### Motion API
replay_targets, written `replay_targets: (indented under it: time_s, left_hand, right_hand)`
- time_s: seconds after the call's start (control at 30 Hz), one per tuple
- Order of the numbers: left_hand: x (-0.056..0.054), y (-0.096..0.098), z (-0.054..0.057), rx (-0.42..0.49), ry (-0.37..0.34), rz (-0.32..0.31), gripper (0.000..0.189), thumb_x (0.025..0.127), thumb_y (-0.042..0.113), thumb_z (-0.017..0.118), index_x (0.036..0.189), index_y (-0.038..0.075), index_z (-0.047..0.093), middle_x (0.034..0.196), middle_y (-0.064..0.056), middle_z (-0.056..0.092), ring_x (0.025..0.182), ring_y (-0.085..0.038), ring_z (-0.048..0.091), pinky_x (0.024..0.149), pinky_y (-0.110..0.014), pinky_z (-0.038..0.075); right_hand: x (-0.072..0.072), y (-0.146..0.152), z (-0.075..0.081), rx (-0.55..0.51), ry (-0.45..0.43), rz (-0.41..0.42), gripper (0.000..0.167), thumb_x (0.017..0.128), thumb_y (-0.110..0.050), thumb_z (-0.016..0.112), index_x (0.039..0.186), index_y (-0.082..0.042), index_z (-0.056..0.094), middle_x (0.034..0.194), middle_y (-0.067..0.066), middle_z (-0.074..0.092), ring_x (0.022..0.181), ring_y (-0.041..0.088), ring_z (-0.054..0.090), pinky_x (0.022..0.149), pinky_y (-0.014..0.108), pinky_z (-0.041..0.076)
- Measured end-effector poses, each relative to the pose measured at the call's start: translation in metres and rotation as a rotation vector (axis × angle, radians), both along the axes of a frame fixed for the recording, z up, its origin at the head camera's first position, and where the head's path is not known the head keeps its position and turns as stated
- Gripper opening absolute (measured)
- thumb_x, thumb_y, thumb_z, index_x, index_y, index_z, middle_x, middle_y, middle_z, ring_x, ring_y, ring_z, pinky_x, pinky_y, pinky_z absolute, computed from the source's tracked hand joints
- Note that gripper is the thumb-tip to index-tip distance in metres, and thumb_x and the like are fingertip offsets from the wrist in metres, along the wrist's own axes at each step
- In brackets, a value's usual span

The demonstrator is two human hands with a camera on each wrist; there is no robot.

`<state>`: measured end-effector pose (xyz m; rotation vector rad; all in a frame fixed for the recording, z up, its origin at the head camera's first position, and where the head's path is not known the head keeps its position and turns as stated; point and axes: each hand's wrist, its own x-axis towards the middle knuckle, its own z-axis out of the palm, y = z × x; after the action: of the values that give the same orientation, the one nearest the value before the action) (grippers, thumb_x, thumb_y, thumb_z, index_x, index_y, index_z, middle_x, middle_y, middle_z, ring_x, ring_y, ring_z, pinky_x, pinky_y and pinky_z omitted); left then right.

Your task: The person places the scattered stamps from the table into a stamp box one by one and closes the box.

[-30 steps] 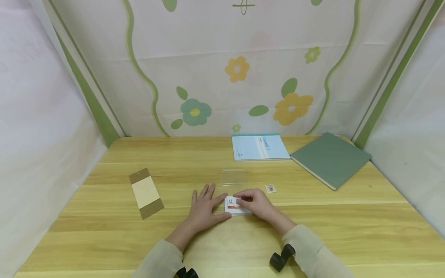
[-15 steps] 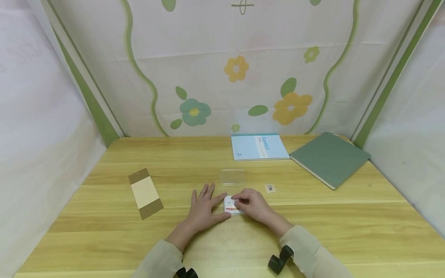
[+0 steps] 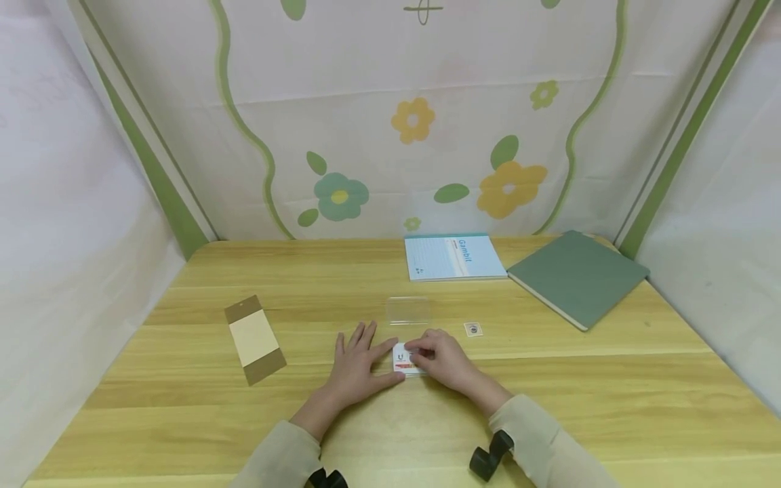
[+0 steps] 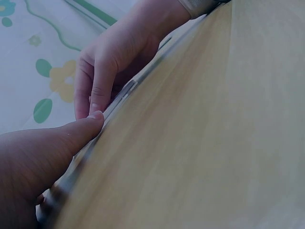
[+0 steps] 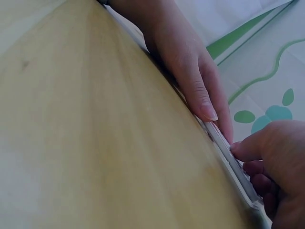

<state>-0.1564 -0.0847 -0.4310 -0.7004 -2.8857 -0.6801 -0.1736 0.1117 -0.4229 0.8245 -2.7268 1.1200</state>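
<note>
In the head view a small white printed card (image 3: 400, 358), with a dark U-shaped mark and a red strip, lies on top of a low white stack in front of the person. My left hand (image 3: 356, 371) lies on the table with fingers spread, its thumb and index fingertips at the stack's left corners. From the right, my right hand (image 3: 448, 360) pinches at the card with thumb and index finger and covers its right part. The right wrist view shows the stack (image 5: 233, 169) edge-on in a clear shallow case, both thumbs (image 5: 207, 112) close against it.
Behind the hands lies a clear plastic lid (image 3: 408, 310). A small square picture card (image 3: 472, 329) is to its right. At left lies a brown and cream card sleeve (image 3: 255, 340). A blue notebook (image 3: 454, 257) and a green hardcover book (image 3: 578, 279) lie at the back.
The right hand has shifted slightly left over the stack, hiding more of its right side. The print showing on top has changed between frames. The left hand has stayed in place.
</note>
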Motion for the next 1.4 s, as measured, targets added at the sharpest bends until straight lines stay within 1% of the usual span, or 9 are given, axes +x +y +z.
replay_targets:
  time_s: [0.17,0.33,0.5,0.6,0.7,0.8,1.07,1.27,1.4]
  left_hand:
    - [0.001,-0.001,0.000,-0.004,0.004,0.005,0.063,0.073,0.062,0.049,0.124,0.025,0.049,0.137,-0.017,0.024,0.125,-0.034,0.012,0.091,-0.059,0.001]
    - [0.001,0.000,0.000,-0.004,0.000,0.009,0.063,0.073,0.062,0.050,0.124,0.025,0.049,0.137,-0.018,0.024,0.125,-0.035,0.012,0.092,-0.059,0.000]
    - [0.001,0.001,-0.001,0.001,-0.008,0.011,0.064,0.073,0.062,0.051,0.124,0.024,0.049,0.137,-0.018,0.024,0.125,-0.035,0.012,0.092,-0.059,0.000]
    - [0.001,0.001,-0.001,0.010,-0.016,0.008,0.064,0.073,0.062,0.051,0.125,0.024,0.049,0.137,-0.017,0.023,0.126,-0.034,0.011,0.092,-0.058,-0.001]
    - [0.002,0.000,-0.001,0.019,-0.018,0.005,0.064,0.073,0.062,0.051,0.125,0.025,0.048,0.138,-0.016,0.022,0.126,-0.033,0.011,0.092,-0.058,-0.001]
    - [0.001,0.000,-0.001,0.021,-0.008,0.001,0.064,0.073,0.062,0.051,0.125,0.024,0.049,0.137,-0.017,0.023,0.126,-0.034,0.012,0.092,-0.058,-0.001]
    - [0.001,0.000,0.000,0.007,-0.014,0.002,0.065,0.073,0.062,0.050,0.125,0.025,0.048,0.138,-0.017,0.023,0.126,-0.033,0.011,0.092,-0.058,-0.001]
    - [0.002,0.000,0.002,0.013,-0.014,-0.003,0.064,0.073,0.062,0.050,0.125,0.024,0.048,0.137,-0.017,0.023,0.126,-0.034,0.011,0.092,-0.058,-0.001]
    - [0.001,0.000,0.000,0.009,-0.008,0.001,0.064,0.073,0.062,0.050,0.125,0.025,0.048,0.137,-0.017,0.023,0.126,-0.034,0.011,0.092,-0.058,-0.001]
  right_hand:
    - [0.000,-0.001,0.003,0.002,-0.006,0.001,0.018,0.077,-0.008,0.064,0.095,-0.007,0.067,0.067,-0.010,0.046,0.064,0.009,0.040,0.056,0.023,0.037]
    - [-0.001,0.006,0.015,-0.104,-0.060,-0.045,0.021,0.077,-0.007,0.063,0.098,-0.004,0.064,0.069,-0.006,0.049,0.064,0.011,0.045,0.057,0.024,0.041]
    - [-0.008,0.027,0.030,-0.205,-0.064,-0.094,0.021,0.079,-0.007,0.062,0.099,0.000,0.062,0.076,-0.003,0.055,0.071,0.014,0.050,0.064,0.028,0.043]
    - [-0.014,0.044,0.036,-0.216,-0.055,-0.113,0.022,0.080,-0.007,0.061,0.100,0.001,0.061,0.079,-0.001,0.058,0.074,0.015,0.052,0.067,0.032,0.043]
    - [-0.019,0.062,0.037,-0.208,-0.052,-0.140,0.023,0.081,-0.008,0.060,0.102,0.001,0.061,0.081,0.000,0.059,0.075,0.016,0.052,0.068,0.033,0.042]
    - [-0.023,0.077,0.033,-0.201,-0.078,-0.163,0.025,0.081,-0.009,0.060,0.105,0.001,0.060,0.084,0.003,0.059,0.078,0.018,0.053,0.070,0.034,0.042]
    - [-0.036,0.103,0.012,-0.224,-0.160,-0.185,0.029,0.080,-0.011,0.061,0.107,0.001,0.059,0.098,0.013,0.059,0.084,0.022,0.053,0.074,0.036,0.042]
    - [-0.038,0.108,0.001,-0.256,-0.194,-0.212,0.028,0.078,-0.007,0.063,0.105,0.003,0.059,0.098,0.015,0.059,0.085,0.023,0.054,0.071,0.028,0.044]
    - [-0.038,0.107,-0.003,-0.249,-0.184,-0.216,0.027,0.077,-0.007,0.064,0.102,0.003,0.061,0.095,0.014,0.059,0.082,0.022,0.055,0.068,0.025,0.044]
